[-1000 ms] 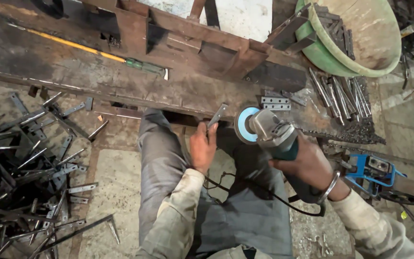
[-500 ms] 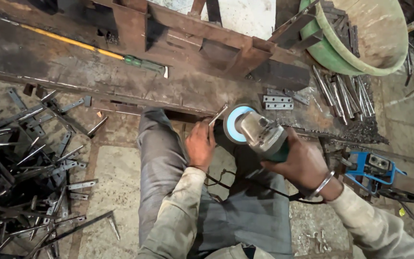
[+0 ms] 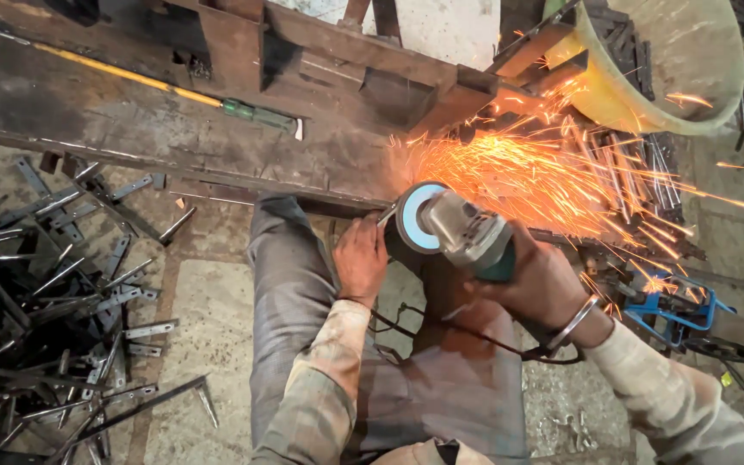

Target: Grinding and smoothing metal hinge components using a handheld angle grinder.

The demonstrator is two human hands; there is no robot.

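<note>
Head view: orange sparks [image 3: 553, 176] now fan to the right from the angle grinder [image 3: 458, 232], absent half a second ago, so the disc has met the small metal strip [image 3: 387, 213] and grinding is judged under way. Left hand [image 3: 361, 260] pinches that strip at the steel bench [image 3: 131, 120] edge (fingers closed); right hand [image 3: 540, 288] wraps the grinder body

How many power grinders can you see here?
2. One grinder is in the right hand, throwing sparks beside the left hand, which holds a small metal piece. A second grinder, blue-framed, lies on the floor at right. Others may be hidden.
</note>
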